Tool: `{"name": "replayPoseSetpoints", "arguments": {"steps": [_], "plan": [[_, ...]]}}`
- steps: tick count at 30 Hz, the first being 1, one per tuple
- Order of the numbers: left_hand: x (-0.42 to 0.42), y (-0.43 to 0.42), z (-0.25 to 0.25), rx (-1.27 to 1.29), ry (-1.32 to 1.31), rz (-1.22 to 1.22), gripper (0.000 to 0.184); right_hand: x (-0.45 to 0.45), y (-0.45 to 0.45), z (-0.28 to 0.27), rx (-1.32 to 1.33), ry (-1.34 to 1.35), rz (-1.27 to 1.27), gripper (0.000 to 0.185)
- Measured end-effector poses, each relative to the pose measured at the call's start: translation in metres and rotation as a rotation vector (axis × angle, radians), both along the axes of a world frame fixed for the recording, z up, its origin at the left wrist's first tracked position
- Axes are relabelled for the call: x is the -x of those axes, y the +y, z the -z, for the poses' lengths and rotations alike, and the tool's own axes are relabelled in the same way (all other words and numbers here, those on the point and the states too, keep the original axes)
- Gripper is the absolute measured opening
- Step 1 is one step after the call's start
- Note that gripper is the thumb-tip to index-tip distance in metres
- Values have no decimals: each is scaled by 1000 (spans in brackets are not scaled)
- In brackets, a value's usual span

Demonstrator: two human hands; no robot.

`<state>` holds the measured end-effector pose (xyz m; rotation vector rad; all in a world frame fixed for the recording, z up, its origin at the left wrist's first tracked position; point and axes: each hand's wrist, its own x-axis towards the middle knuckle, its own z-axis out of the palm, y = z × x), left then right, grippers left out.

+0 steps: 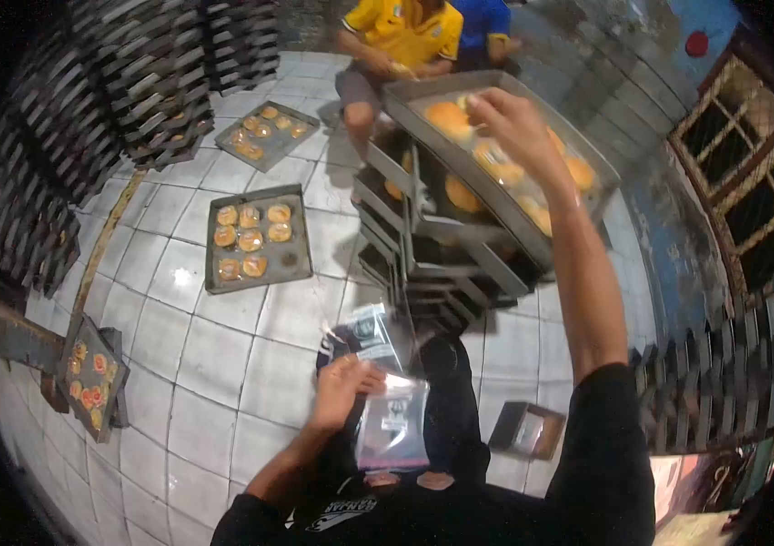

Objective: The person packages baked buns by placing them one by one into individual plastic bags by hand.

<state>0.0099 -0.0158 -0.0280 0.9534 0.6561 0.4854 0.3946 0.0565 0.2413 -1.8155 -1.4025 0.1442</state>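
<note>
My right hand [501,118] is over the top tray [519,196] of a tall stack, its fingers closed beside a round bun [449,119]; whatever they grip is too blurred to make out. More buns [578,173] lie in that tray. Low in front of my body, my left hand [351,387] has its fingers bent together at the edge of clear plastic bags. One printed bag [371,332] is just above the fingers, and a stack of clear bags [393,423] lies on my lap below them.
A tray [303,264] of wrapped buns sits on the tiled floor, another tray [266,162] behind it. Dark trays [160,82] are stacked at the left. A person in yellow [405,41] sits beside one in blue. A small box [527,431] stands at the lower right.
</note>
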Motion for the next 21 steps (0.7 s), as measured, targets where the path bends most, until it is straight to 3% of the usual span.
{"name": "replayPoseSetpoints", "arguments": {"steps": [2, 5, 6, 7, 9, 12, 15, 16, 18, 20, 21], "plan": [[2, -4, 10, 8, -15, 40, 23, -55, 60, 4, 277, 19, 164, 48], [7, -3, 21, -71, -4, 65, 25, -138, 115, 67, 439, -305, 334, 78], [7, -4, 26, -28, -60, 37, 26, -149, 124, 79, 433, -304, 381, 88], [7, -2, 27, -15, -51, 9, 26, -146, 132, 78, 454, -155, 430, 77], [9, 0, 26, -4, -60, 8, 26, -78, 117, 41, 376, 12, 303, 66], [6, 4, 27, 74, -73, -34, 26, -64, 114, 52, 223, 165, 167, 62], [-2, 9, 15, 236, -145, -141, 29, -29, 96, 33, 232, 96, 152, 62], [-4, 12, 16, 327, -188, -192, 28, -20, 85, 35, -3, 191, 59, 54], [-4, 34, 11, 473, -225, -271, 29, 42, 39, 14, -234, 377, -42, 60], [-7, 60, 14, 532, -276, -368, 30, 111, -18, 23, -279, 736, -252, 62], [-11, 72, 25, 526, -328, -438, 27, 147, -47, 39, -246, 727, -242, 63]]}}
